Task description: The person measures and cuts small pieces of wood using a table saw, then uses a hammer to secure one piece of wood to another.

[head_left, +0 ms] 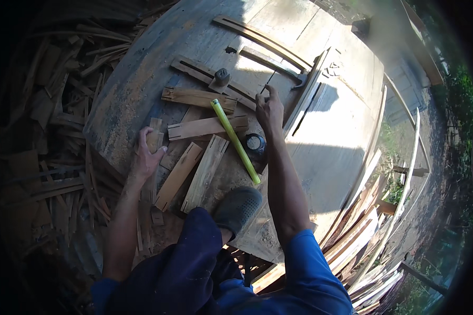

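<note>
My left hand (pixel 145 155) is closed around a short wooden block (pixel 153 137) at the left of the worktop, thumb on one side and fingers on the other. Fingers bent, my right hand (pixel 270 111) is raised above the boards; a small dark thin thing seems to be at its fingertips, too small to name. Below it sits a round black case (pixel 255 143) with a pale disc. A yellow-green strip (pixel 235 140) lies slantwise over a notched board (pixel 202 127). Two more slotted boards, one reddish (pixel 178 176) and one pale (pixel 205 174), lie between my hands.
A hammer (pixel 272 63) lies beyond my right hand, near a long slotted rail (pixel 263 38). A dark knob-like thing (pixel 222 77) stands on another slotted piece. My shod foot (pixel 238 209) rests on the worktop (pixel 326 173). Wood scraps (pixel 63 184) heap at left; long slats (pixel 357 236) lie right.
</note>
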Demonstrator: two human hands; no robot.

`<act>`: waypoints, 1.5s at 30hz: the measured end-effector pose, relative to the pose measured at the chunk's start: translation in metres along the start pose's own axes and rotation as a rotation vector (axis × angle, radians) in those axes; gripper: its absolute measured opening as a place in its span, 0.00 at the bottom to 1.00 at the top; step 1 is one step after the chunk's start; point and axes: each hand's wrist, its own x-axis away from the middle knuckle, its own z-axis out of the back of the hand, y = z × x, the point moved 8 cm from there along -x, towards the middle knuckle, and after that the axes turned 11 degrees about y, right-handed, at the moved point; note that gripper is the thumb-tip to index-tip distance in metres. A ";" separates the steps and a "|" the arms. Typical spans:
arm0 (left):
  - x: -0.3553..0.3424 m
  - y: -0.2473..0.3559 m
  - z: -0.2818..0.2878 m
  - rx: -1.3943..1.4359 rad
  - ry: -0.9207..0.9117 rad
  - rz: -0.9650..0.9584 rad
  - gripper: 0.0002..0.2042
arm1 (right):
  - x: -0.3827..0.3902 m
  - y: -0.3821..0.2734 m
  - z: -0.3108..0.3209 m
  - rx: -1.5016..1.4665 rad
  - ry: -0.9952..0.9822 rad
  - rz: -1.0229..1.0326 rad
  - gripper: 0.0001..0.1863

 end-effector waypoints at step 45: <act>-0.042 0.271 -0.313 -0.512 -0.602 -1.144 0.33 | 0.220 0.119 0.068 -0.790 0.192 -0.906 0.26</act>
